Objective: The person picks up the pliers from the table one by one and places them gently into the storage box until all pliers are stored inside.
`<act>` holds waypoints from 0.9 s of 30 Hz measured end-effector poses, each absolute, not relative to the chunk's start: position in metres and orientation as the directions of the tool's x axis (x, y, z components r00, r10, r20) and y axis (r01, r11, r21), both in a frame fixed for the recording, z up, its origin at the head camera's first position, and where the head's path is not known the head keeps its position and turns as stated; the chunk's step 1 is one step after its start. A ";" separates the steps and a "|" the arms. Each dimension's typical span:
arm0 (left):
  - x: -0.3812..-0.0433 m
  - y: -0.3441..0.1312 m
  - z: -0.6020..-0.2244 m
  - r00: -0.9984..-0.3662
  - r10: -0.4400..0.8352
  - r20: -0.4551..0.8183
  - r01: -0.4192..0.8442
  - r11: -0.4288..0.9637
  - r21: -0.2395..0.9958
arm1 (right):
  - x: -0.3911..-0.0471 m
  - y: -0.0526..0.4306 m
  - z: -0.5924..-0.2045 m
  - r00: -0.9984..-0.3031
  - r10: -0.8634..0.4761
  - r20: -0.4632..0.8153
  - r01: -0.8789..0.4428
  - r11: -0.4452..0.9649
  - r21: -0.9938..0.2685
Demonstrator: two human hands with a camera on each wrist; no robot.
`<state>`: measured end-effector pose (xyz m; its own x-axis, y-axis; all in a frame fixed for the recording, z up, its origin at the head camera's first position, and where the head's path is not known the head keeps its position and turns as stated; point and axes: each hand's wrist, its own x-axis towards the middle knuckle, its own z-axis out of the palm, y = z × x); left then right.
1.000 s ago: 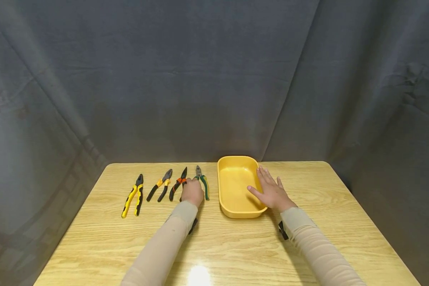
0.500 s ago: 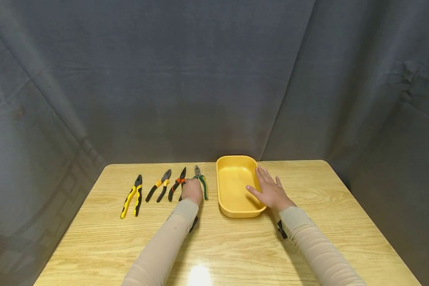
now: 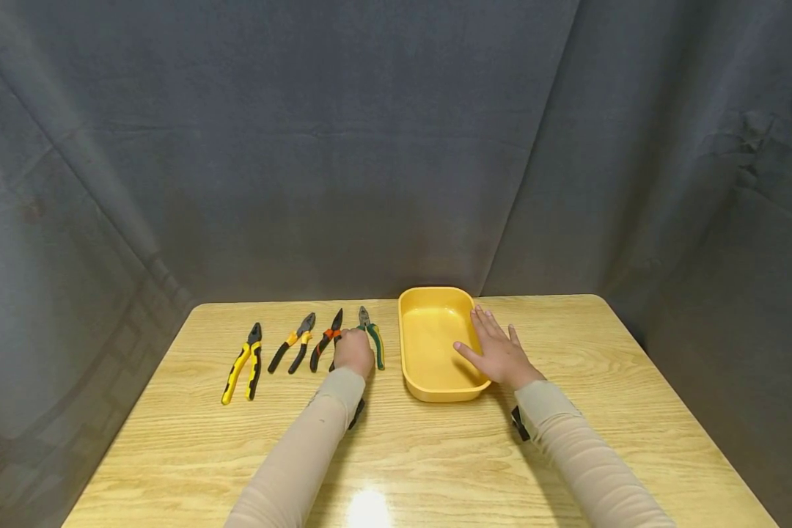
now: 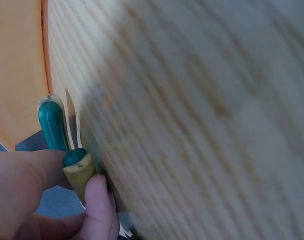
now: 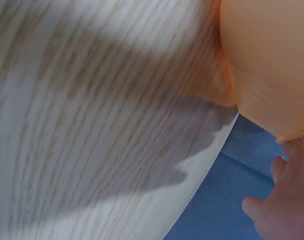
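My left hand (image 3: 355, 352) is at the green-and-yellow-handled pliers (image 3: 377, 345), which lie with their head toward the back of the table. In the left wrist view, thumb and fingers pinch one handle (image 4: 80, 172) near its end, while the other handle (image 4: 52, 122) stands free beside it. The hand covers the near handle in the head view. My right hand (image 3: 504, 358) rests with fingers spread on the right rim of a yellow plastic bin (image 3: 435, 396). In the right wrist view, its fingertips (image 5: 291, 149) are at the bin's rim.
Left of my left hand lie orange-and-black long-nose pliers (image 3: 326, 345), black-and-yellow pliers (image 3: 294, 343) and yellow-and-black pliers (image 3: 243, 363), all with handles spread. The bin stands near the back edge of the wooden table (image 3: 429, 469). Grey curtains (image 3: 369, 147) hang behind and at both sides.
Almost nothing differs. The whole head view has shifted very slightly; both hands keep their places at the pliers and the bin.
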<state>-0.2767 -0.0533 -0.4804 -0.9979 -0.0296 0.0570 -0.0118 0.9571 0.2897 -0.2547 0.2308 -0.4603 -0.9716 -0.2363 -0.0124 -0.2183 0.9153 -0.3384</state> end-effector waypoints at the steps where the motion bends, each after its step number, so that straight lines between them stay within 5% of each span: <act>1: -0.277 -0.054 -0.481 -0.998 -0.031 0.058 -0.012 0.954 0.298 | -0.255 0.231 -0.460 -0.972 -0.236 -0.012 -0.218 0.916 -0.338; 27: -0.279 -0.072 -0.476 -0.997 -0.050 -0.053 -0.073 0.758 0.649 | -0.255 0.230 -0.462 -0.973 -0.232 -0.001 -0.220 0.921 -0.322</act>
